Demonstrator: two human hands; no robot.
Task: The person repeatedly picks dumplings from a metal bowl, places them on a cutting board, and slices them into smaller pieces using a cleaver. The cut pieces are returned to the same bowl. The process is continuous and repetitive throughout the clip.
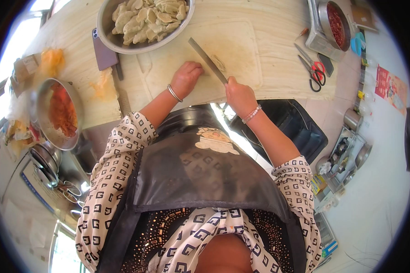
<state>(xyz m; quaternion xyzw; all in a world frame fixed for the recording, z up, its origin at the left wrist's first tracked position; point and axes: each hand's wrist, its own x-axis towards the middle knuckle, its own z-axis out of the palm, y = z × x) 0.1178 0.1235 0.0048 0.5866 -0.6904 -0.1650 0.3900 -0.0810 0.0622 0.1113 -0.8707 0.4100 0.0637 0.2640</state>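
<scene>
My right hand (241, 97) grips the handle of a kitchen knife (207, 59), whose long blade slants up and left over a pale plastic cutting board (241, 41). Just right of the blade lie a few thin pale slices (218, 62). To the left of the knife, my left hand (188, 77) rests low over the board with its fingers curled; whether a small piece is under the fingertips is hard to see. Beyond the board's far left side stands a steel bowl (104, 36) heaped with pale greyish-green sliced pieces (150, 22).
A phone (104, 51) lies beside the bowl. Scissors (314, 70) and a dark flat object (325, 64) sit at the table's right. A steel bowl (345, 25) of red pieces stands at far right, another bowl (73, 99) with orange-red contents at left. Below is a black bin (294, 133).
</scene>
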